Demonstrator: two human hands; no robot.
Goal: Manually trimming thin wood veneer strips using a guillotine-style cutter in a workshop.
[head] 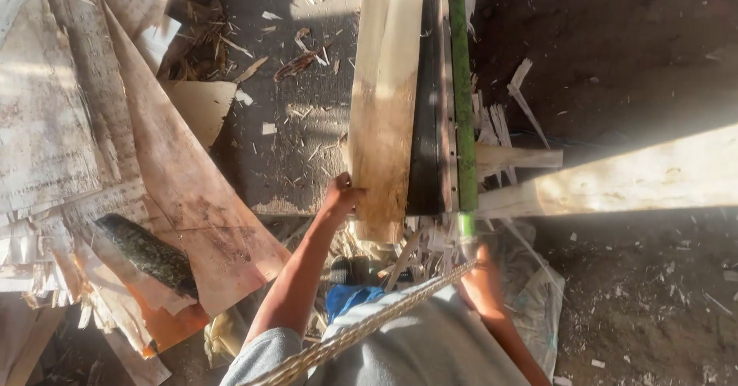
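Observation:
My left hand (pixel 340 195) grips the near left edge of a long pale veneer strip (pixel 383 101) that lies lengthwise away from me. A dark flat bar (pixel 430 124) and a green rail (pixel 462 94) run along the strip's right side. My right hand (pixel 480 278) sits low at the near end of the green rail, partly hidden behind a braided rope (pixel 369 326) that crosses my grey shirt; I cannot make out its fingers.
A heap of thin veneer sheets (pixel 115 163) piles up at left, with a dark bark piece (pixel 150 254) on it. Wood scraps (pixel 300 63) litter the dark surface. A pale board (pixel 638 178) runs off right over a dirt floor (pixel 653 294).

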